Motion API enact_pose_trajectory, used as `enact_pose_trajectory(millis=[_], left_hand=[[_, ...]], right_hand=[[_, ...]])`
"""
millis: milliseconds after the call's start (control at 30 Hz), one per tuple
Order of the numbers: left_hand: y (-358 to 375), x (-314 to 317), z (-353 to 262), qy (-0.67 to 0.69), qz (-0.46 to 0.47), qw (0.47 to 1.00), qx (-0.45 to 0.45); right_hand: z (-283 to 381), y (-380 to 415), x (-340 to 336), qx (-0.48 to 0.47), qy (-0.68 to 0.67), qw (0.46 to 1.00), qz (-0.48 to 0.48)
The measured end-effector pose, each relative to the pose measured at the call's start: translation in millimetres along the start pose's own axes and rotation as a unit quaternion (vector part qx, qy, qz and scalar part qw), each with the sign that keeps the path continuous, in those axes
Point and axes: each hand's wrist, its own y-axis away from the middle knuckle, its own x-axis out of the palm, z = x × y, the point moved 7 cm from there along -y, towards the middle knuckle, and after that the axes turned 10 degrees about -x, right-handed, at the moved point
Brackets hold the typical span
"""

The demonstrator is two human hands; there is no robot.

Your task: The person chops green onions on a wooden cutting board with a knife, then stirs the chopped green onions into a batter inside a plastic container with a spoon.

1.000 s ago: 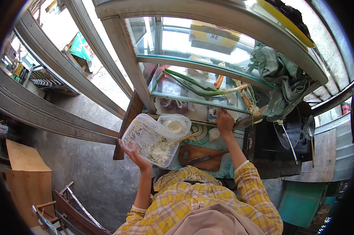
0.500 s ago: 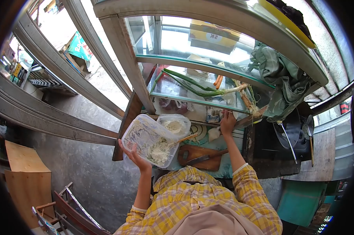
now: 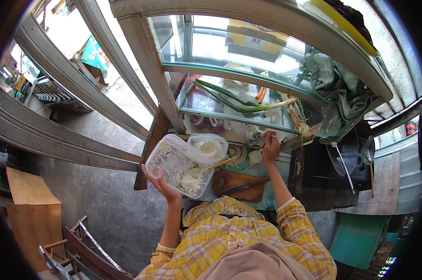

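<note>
My left hand [image 3: 160, 183] grips the near-left side of a clear plastic tub [image 3: 166, 161], which is tilted. Flour mixed with chopped green bits [image 3: 191, 181] lies in the tub's lower right part, and white smears coat its walls. A smaller clear container of flour [image 3: 208, 149] stands just behind it. A wooden handle [image 3: 225, 163] sticks out by the tub's right rim. My right hand [image 3: 270, 147] is at the cabinet's front edge, below the glass shelf, its fingers closed. What they hold, if anything, cannot be made out. A pale plastic packet [image 3: 254, 135] lies beside those fingers.
A knife [image 3: 243, 186] lies on a wooden cutting board [image 3: 226, 181] in front of me. Spring onions [image 3: 239, 106] and carrots [image 3: 261, 95] sit on the glass shelf. A green cloth [image 3: 332, 93] hangs at right, above a black stove with a wok [image 3: 344, 156] and utensils.
My right hand has shifted slightly, its fingers more curled at the shelf edge. The tub in my left hand has hardly moved.
</note>
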Motion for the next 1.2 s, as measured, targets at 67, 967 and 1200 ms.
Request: enact_pose_trajectory(millis=[67,967,1200], left_hand=[[2,5,-5,0.004,0.002,1.000,0.001],[-3,-4,8,0.015,0.002,1.000,-0.015],[0,2,-1,0.030,0.010,0.999,-0.012]], right_hand=[[0,2,1,-0.008,0.000,1.000,0.009],[55,0,52,-0.232,0.313,0.909,0.149],[45,4,36,-0.207,0.242,0.945,0.073]])
